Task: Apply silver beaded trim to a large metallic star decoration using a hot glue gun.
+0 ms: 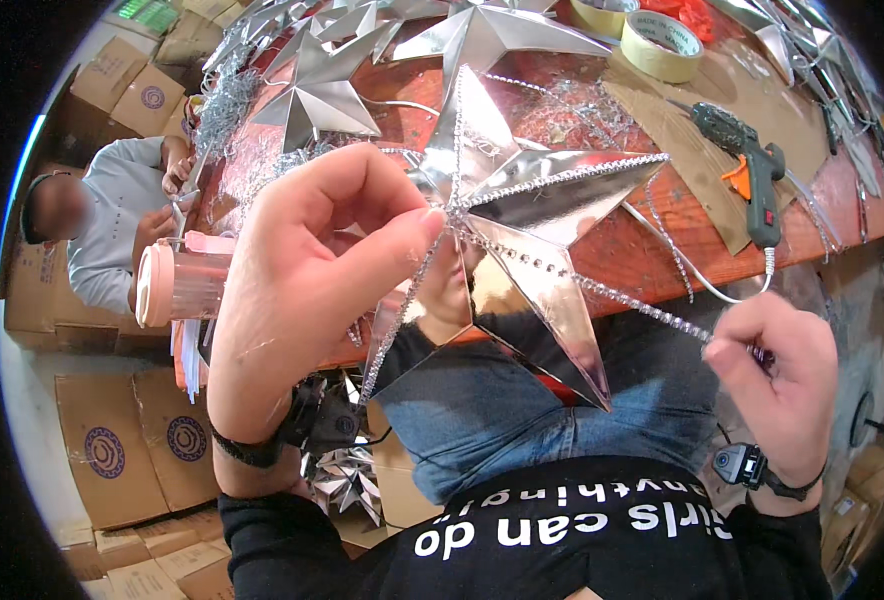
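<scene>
A shiny silver star (552,210) with folded, mirror-like points leans at the table's front edge, above my lap. Rhinestone trim lines several of its ridges. My left hand (332,240) pinches the rhinestone trim (642,305) at the star's centre, thumb and forefinger pressed together. From there a free length of trim runs down to the right, apart from the lower right point. Its other end is in my right hand (777,355), whose fingers are curled closed around it.
A glue gun (752,165) with an orange trigger lies on cardboard (652,100) at the right, its white cord trailing over the table edge. Tape rolls (662,45) and more silver stars (317,85) sit farther back. At left are a pink-lidded cup (162,285), a seated person (112,220) and cardboard boxes (112,445).
</scene>
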A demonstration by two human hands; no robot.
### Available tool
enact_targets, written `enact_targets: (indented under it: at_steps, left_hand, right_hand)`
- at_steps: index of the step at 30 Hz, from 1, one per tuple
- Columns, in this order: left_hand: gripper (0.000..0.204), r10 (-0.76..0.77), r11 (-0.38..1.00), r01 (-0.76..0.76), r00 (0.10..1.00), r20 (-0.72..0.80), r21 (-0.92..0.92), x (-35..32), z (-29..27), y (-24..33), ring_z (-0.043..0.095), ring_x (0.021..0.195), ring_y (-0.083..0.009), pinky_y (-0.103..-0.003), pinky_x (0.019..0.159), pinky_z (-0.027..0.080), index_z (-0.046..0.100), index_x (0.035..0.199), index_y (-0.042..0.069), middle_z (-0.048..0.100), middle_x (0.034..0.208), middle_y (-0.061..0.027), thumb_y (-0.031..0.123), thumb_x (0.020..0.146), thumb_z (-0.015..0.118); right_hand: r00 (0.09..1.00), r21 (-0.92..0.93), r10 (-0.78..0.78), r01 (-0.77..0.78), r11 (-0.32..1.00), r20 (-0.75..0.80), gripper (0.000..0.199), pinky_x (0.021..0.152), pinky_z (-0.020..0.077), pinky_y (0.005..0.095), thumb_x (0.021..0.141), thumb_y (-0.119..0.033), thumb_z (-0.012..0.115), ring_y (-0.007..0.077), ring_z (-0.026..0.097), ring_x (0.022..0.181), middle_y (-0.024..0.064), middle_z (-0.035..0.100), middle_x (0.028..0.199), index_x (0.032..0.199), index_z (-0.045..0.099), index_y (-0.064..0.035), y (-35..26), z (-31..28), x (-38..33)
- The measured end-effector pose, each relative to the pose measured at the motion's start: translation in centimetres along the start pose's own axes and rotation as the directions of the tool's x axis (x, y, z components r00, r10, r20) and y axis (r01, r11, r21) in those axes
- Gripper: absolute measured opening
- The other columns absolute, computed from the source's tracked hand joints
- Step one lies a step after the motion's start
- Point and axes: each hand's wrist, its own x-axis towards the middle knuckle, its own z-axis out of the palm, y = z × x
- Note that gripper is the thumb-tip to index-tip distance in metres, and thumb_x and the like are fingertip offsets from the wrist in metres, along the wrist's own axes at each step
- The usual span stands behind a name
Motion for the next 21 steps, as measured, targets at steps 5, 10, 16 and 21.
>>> enact_targets:
  at_steps: [5,10,16,21]
  left_hand:
    - [0.010,0.024,0.995,-0.028,0.999,0.034,0.101,0.6,0.1,0.0,0.048,0.062,0.0002,-0.017,0.053,0.035,0.060,0.083,0.004,0.056,0.071,0.0045,0.007,0.084,0.070]
    - [0.013,0.123,0.950,-0.134,0.991,0.055,0.282,1.5,0.3,0.2,0.050,0.066,0.0001,-0.017,0.059,0.037,0.060,0.081,0.003,0.057,0.071,0.0049,0.009,0.083,0.072]
    - [0.014,-0.003,0.957,-0.055,0.979,0.201,0.284,3.0,-1.0,0.5,0.051,0.066,-0.0003,-0.016,0.059,0.038,0.060,0.082,0.003,0.056,0.071,0.0045,0.010,0.083,0.071]
    - [0.013,-0.011,0.953,-0.067,0.967,0.254,0.295,3.5,-1.3,0.1,0.052,0.066,-0.0011,-0.016,0.059,0.039,0.059,0.083,0.004,0.056,0.073,0.0044,0.010,0.084,0.071]
  right_hand:
    - [0.901,0.146,-0.166,0.116,0.982,0.401,0.015,0.045,0.0425,0.0296,0.075,-0.014,0.078,0.0203,0.059,0.049,0.0049,0.060,0.060,0.074,0.065,-0.0070,-0.1,-0.6,0.1]
    - [0.886,0.214,-0.217,0.138,0.967,0.409,0.015,0.046,0.0449,0.0291,0.074,-0.014,0.079,0.0201,0.060,0.051,0.0045,0.062,0.063,0.078,0.066,-0.0074,-0.1,0.2,-0.1]
    - [0.851,0.239,-0.267,0.173,0.955,0.452,0.014,0.045,0.0443,0.0302,0.076,-0.015,0.078,0.0192,0.059,0.051,0.0038,0.060,0.061,0.080,0.067,-0.0074,0.2,0.0,-0.3]
    - [0.853,0.257,-0.266,0.161,0.953,0.448,0.013,0.044,0.0427,0.0313,0.077,-0.016,0.077,0.0193,0.057,0.050,0.0032,0.056,0.057,0.079,0.067,-0.0085,0.7,0.6,-0.9]
